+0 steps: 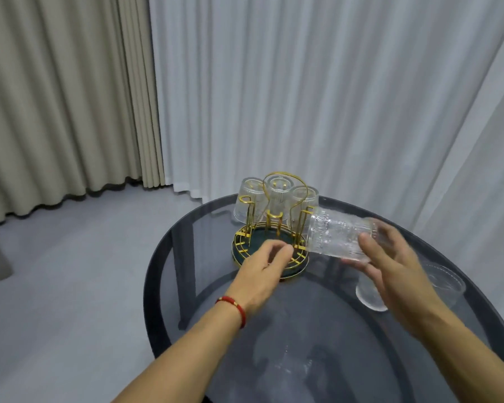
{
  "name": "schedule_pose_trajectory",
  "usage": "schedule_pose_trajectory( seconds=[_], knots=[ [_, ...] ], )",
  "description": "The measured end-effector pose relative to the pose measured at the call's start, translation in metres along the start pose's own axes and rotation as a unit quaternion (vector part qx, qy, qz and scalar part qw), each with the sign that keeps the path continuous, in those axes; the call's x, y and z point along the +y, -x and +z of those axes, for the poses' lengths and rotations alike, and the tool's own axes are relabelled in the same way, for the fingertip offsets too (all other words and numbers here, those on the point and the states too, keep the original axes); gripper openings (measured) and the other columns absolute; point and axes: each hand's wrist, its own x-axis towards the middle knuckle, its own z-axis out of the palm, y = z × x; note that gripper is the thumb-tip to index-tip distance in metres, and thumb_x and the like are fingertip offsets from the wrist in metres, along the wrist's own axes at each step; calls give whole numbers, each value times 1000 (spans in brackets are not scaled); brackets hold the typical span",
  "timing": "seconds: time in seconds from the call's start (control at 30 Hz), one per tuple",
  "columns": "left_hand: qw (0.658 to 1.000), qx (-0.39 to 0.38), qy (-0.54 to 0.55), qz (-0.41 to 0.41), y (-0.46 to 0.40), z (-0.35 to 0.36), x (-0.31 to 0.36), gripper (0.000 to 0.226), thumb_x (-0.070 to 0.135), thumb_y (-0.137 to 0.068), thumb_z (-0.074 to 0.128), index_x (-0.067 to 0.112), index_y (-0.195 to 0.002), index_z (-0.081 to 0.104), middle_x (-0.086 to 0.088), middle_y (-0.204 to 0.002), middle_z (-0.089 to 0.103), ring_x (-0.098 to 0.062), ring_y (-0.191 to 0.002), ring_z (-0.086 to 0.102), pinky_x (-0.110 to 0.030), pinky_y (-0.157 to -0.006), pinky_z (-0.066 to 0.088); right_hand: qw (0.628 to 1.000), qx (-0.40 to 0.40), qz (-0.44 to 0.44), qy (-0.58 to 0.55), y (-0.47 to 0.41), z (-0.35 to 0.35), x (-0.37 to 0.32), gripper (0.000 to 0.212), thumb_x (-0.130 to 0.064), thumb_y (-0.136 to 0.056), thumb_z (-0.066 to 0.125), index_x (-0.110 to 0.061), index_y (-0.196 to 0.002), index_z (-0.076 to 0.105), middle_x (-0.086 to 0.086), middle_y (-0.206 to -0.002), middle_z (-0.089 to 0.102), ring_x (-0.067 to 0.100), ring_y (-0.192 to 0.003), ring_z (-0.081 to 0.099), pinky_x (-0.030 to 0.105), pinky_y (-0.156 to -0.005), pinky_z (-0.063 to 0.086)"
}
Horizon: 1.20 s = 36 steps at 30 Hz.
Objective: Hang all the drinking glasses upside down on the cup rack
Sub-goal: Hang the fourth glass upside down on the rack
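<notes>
A gold wire cup rack (246, 248) with a dark green base stands on the round glass table (303, 330). Three clear ribbed glasses hang upside down on its far prongs: one at the left (246, 199), one in the middle (278, 189), one at the right (306, 199). My right hand (390, 257) holds a fourth glass (336, 235) on its side, its mouth toward the rack's right prong. My left hand (266, 263) grips the rack's front rim. Two more glasses stand on the table, one (368, 295) partly behind my right hand, one (444, 282) to its right.
The table's dark rim curves round at the left and front. Grey floor lies to the left. Beige curtains (64, 97) and white sheer curtains (332, 91) hang close behind the table.
</notes>
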Motion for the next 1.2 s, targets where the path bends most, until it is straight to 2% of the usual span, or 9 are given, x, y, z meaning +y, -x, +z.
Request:
schedule_pose_trajectory(
  seconds=[0.07,0.13,0.23,0.37,0.5,0.77,0.93,1.07,1.2],
  knots=[
    [980,-4,-195,41,-5,-7,-17,58,65,-88,43,29,-131,58,7,-132,62,-14,-125,52,-39,-101,48,996,-27,-53,74,-13,12,-24,62,-39,-84,73,-22,-142,60,7,-123,78,18,-110,77,27,-83,65],
    [935,-71,-342,60,-11,-8,-29,68,55,-88,55,30,-149,41,1,-162,35,-22,-151,24,-52,-119,32,981,-52,-103,156,-28,30,-44,62,-43,-87,79,-31,-145,59,-2,-113,78,9,-102,78,24,-80,64],
    [897,-180,-403,30,-13,-5,-46,97,57,-85,62,41,-159,2,3,-171,-9,-27,-156,-13,-65,-123,7,943,-65,-166,280,-58,72,-58,66,-48,-85,75,-39,-147,53,-2,-118,67,16,-99,76,35,-86,63],
    [868,-249,-430,-14,-8,0,-57,112,67,-82,60,46,-152,-24,4,-164,-34,-27,-148,-36,-71,-117,-10,889,-96,-187,406,-89,125,-55,70,-47,-90,74,-26,-150,45,2,-130,61,21,-115,63,39,-97,51],
    [872,-248,-423,-9,-10,-5,-58,101,69,-88,52,44,-154,-21,7,-165,-32,-24,-149,-34,-71,-117,-11,852,-118,-174,479,-104,158,-44,72,-47,-94,69,-21,-155,43,10,-151,55,29,-139,53,49,-113,46],
    [876,-250,-412,-4,-6,-12,-59,99,57,-90,57,44,-156,-16,11,-167,-26,-20,-152,-29,-71,-118,-5,815,-129,-131,549,-111,174,-14,69,-46,-96,64,-18,-156,46,20,-147,59,39,-140,51,50,-111,44],
    [884,-238,-403,-16,-5,-13,-55,97,49,-91,59,42,-157,-12,12,-169,-18,-17,-154,-24,-70,-120,0,801,-124,-124,572,-107,179,5,56,-44,-96,62,-15,-144,58,24,-135,65,43,-128,60,49,-100,51],
    [887,-221,-405,-25,-6,-11,-52,98,42,-90,63,39,-159,-7,10,-170,-10,-20,-156,-18,-68,-121,3,791,-126,-111,588,-107,179,14,29,-44,-101,56,-15,-99,57,25,-112,68,45,-108,65,44,-84,50],
    [883,-213,-417,-33,-4,-9,-46,97,36,-90,64,38,-159,-4,7,-171,-5,-23,-157,-14,-66,-122,5,772,-121,-106,614,-104,182,11,40,-45,-105,51,-8,-114,64,24,-113,70,44,-109,67,45,-86,53]
  ],
)
